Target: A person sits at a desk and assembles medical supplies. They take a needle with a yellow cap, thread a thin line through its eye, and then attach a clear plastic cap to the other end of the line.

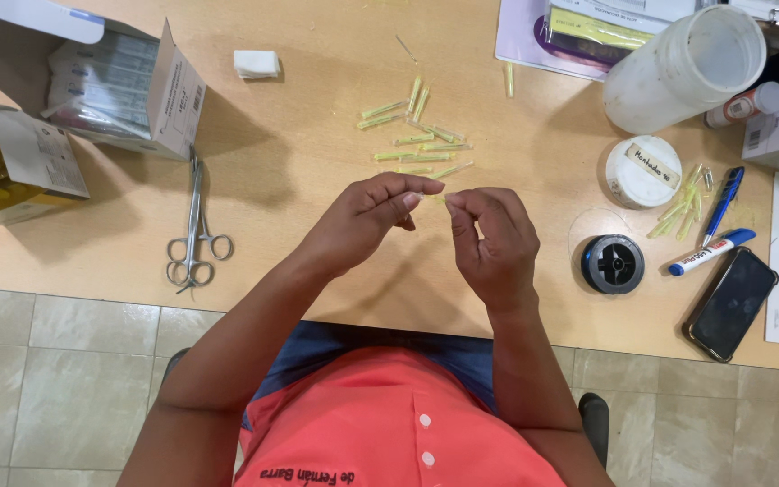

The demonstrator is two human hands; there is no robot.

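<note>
- Yellow-green tube [436,196], a thin short piece, sits between the two hands, just above the counter [317,261] and near its front edge.
- Left hand [362,221] has its fingers [412,200] pinched together on one end of the tube; the thumb and forefinger are closed tight on it.
- Right hand [496,243] has its fingers [458,206] pinched together at the other end; whether they grip the tube itself or only touch it I cannot tell.
- Black spool [613,263] lies to the right of the right hand, with a dark phone [733,303] and a blue-and-white marker [710,252] further right.
- Steel scissors-like forceps [195,230] lie on the counter to the left, well apart from the hands.
- Loose pile of similar tubes [416,140] lies just beyond the hands.
- Round white lid [643,170] and a second small heap of tubes [683,206] lie beyond the spool.
- White plastic jar [685,65] lies on its side at the far right.
- Open cardboard box [92,81] stands at the far left.
</note>
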